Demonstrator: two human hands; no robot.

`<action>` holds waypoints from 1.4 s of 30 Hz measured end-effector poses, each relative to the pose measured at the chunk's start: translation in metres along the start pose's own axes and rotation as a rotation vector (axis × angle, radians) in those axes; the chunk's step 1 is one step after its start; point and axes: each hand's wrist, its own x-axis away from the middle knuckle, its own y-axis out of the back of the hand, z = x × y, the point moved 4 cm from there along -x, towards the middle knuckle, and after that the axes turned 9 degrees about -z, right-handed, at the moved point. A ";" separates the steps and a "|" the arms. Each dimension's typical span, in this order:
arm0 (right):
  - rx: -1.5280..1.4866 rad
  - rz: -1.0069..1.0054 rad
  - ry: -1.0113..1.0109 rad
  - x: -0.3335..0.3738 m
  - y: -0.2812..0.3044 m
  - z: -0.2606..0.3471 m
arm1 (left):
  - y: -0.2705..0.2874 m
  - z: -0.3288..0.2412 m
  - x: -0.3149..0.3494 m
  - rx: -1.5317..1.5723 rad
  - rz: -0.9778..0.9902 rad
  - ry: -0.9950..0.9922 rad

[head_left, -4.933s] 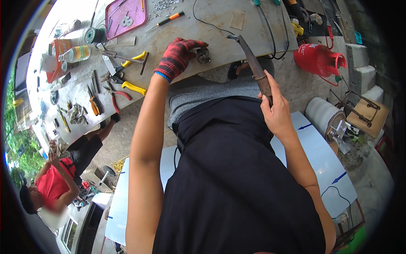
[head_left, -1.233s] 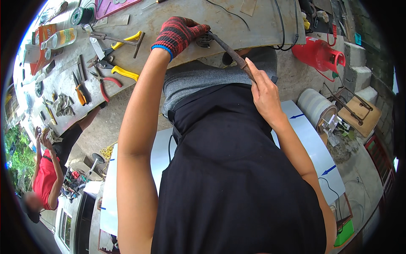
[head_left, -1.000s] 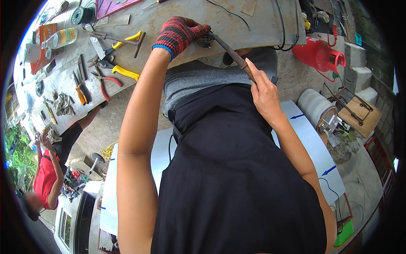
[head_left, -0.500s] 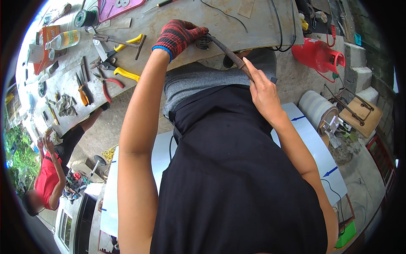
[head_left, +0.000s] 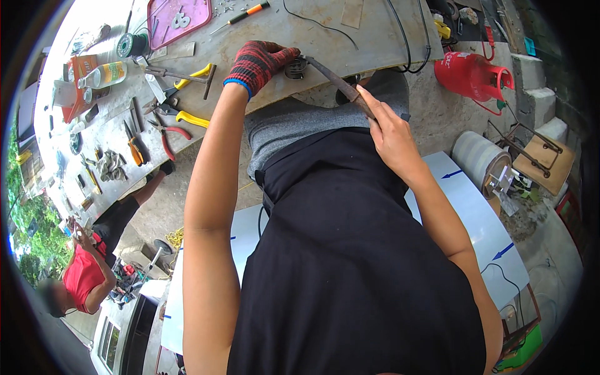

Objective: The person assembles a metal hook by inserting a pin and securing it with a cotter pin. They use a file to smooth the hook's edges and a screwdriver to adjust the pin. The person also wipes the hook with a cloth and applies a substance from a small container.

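My left hand (head_left: 257,65), in a red-and-black knit glove with a blue cuff, is at the bench's near edge. Its fingers are closed on a small dark round metal part (head_left: 295,69), partly hidden by the glove. My bare right hand (head_left: 390,134) is wrapped round the near end of a long dark, tapered metal tool (head_left: 335,80), perhaps a file. The tool slants up and left; its far tip is beside the round part and the gloved fingertips, and I cannot tell whether they touch.
On the metal bench (head_left: 262,37) lie red-handled pliers (head_left: 167,134), yellow-handled cutters (head_left: 187,117), a screwdriver (head_left: 247,14), a pink tray (head_left: 181,19) and a bottle (head_left: 103,75). A red gas cylinder (head_left: 469,74) is at right. Another person (head_left: 87,275) works at the left.
The view has shifted slightly, so the bench things appear lower and farther right. My left hand has turned a little, showing more of the round part; the tool's tip remains near it.
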 end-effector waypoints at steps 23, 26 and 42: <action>-0.451 -0.039 -0.403 0.013 0.029 -0.022 | 0.002 -0.001 0.007 0.108 0.030 0.032; -0.448 -0.021 -0.403 0.009 0.029 -0.023 | 0.002 -0.002 0.009 0.132 0.036 0.040; -0.511 -0.036 -0.405 0.006 0.030 -0.021 | 0.020 0.004 0.034 0.484 -0.084 0.039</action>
